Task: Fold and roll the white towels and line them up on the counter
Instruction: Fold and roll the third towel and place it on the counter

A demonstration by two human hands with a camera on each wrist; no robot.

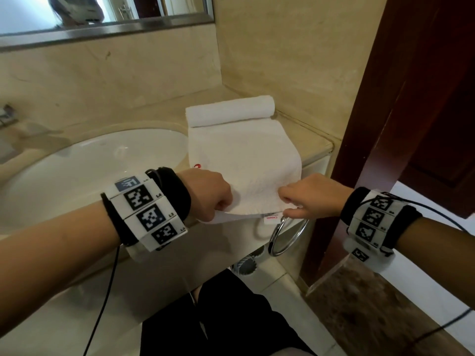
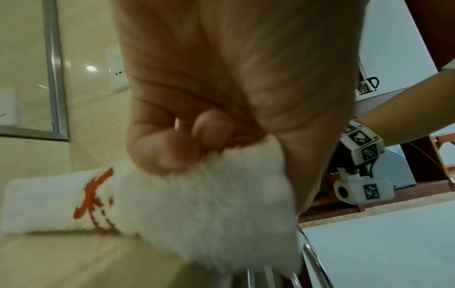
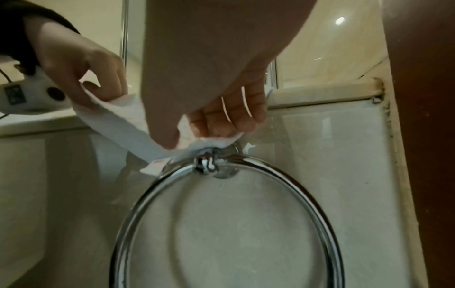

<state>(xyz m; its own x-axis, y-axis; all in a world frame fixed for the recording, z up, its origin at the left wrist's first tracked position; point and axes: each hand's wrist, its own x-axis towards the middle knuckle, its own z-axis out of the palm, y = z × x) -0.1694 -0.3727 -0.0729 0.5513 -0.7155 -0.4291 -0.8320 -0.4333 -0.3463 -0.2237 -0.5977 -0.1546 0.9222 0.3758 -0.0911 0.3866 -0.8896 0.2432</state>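
Note:
A folded white towel (image 1: 241, 160) with a red mark lies flat on the beige counter (image 1: 159, 116), its near edge hanging past the counter's front. My left hand (image 1: 213, 199) pinches the near left corner of that towel (image 2: 197, 204). My right hand (image 1: 305, 199) pinches the near right corner (image 3: 211, 142), thumb on top. A rolled white towel (image 1: 230, 110) lies across the counter just behind the flat one, close to the back wall.
A white sink basin (image 1: 97, 160) is sunk into the counter to the left. A chrome towel ring (image 1: 285, 237) hangs on the counter front right under my right hand. A dark wooden door frame (image 1: 385, 124) stands at the right. A mirror (image 1: 102, 14) hangs above.

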